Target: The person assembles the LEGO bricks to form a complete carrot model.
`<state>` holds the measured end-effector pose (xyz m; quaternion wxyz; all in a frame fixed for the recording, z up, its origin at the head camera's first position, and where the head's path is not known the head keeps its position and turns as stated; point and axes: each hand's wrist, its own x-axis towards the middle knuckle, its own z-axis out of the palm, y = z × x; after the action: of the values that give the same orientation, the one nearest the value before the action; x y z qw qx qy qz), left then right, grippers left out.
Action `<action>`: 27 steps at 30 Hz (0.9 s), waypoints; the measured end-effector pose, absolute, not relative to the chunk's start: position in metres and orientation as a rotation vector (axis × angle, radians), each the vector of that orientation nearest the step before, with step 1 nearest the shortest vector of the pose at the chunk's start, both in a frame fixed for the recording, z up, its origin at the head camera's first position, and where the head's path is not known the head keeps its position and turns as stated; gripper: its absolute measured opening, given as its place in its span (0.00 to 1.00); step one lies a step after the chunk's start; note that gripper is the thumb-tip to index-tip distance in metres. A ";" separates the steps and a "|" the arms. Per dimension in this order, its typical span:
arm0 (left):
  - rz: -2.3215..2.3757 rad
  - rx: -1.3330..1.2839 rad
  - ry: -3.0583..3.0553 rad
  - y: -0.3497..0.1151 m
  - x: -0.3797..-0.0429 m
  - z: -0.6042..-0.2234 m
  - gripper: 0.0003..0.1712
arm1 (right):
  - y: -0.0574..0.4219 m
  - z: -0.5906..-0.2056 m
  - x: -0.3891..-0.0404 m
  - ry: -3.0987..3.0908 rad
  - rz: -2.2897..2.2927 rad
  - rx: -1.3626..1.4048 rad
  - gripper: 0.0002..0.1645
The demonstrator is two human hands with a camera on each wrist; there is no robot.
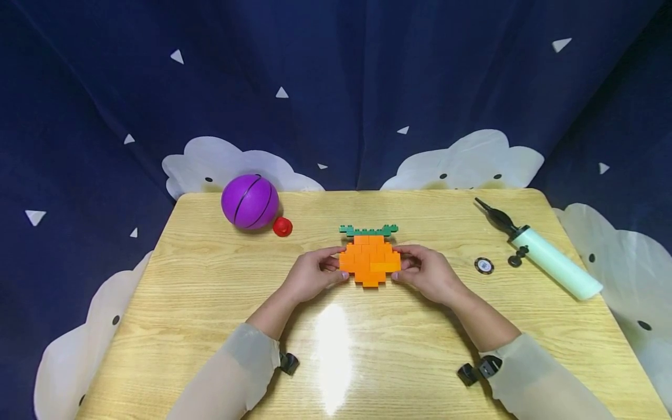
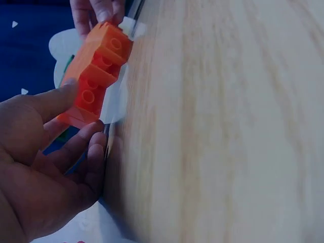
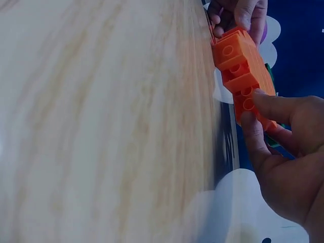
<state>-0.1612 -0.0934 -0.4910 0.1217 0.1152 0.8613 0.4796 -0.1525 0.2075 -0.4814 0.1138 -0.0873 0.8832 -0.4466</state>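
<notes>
An orange building-block figure (image 1: 370,261) with a green block top (image 1: 369,231) is held between both hands at the middle of the table. My left hand (image 1: 316,272) pinches its left edge between thumb and fingers. The right hand (image 1: 429,273) pinches the opposite edge in the same way. In the left wrist view the orange blocks (image 2: 96,71) show their stepped underside with round hollows, close over the tabletop. The right wrist view shows the same orange blocks (image 3: 243,76) spanning from one hand to the other.
A purple ball (image 1: 249,202) and a small red hat-shaped piece (image 1: 282,227) lie at the back left. On the right are a poker chip (image 1: 484,266), a small black piece (image 1: 517,258) and a mint-green hand pump (image 1: 559,262) with a black nozzle. A dark blue curtain (image 1: 336,105) hangs behind the table.
</notes>
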 end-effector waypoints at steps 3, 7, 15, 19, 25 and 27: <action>1.376 0.337 2.504 -0.093 -0.162 -0.490 0.33 | 0.208 -0.483 -0.153 2.592 -1.295 -0.274 0.35; 1.296 0.360 2.565 -0.093 -0.163 -0.490 0.33 | 0.208 -0.485 -0.154 2.595 -1.277 -0.292 0.34; 1.160 0.401 2.629 -0.091 -0.166 -0.488 0.31 | 0.208 -0.486 -0.155 2.612 -1.190 -0.294 0.34; 1.106 0.397 2.626 -0.089 -0.165 -0.487 0.31 | 0.208 -0.488 -0.155 2.600 -1.172 -0.276 0.34; 1.074 0.375 2.625 -0.089 -0.165 -0.485 0.31 | 0.208 -0.488 -0.155 2.592 -1.187 -0.282 0.34; 1.079 0.373 2.619 -0.089 -0.165 -0.484 0.31 | 0.209 -0.488 -0.155 2.591 -1.182 -0.290 0.35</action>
<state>-0.1654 -0.0886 -0.4845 0.1419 0.1293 0.9074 0.3738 -0.1551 0.2088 -0.4881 0.1391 -0.1003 0.8963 -0.4090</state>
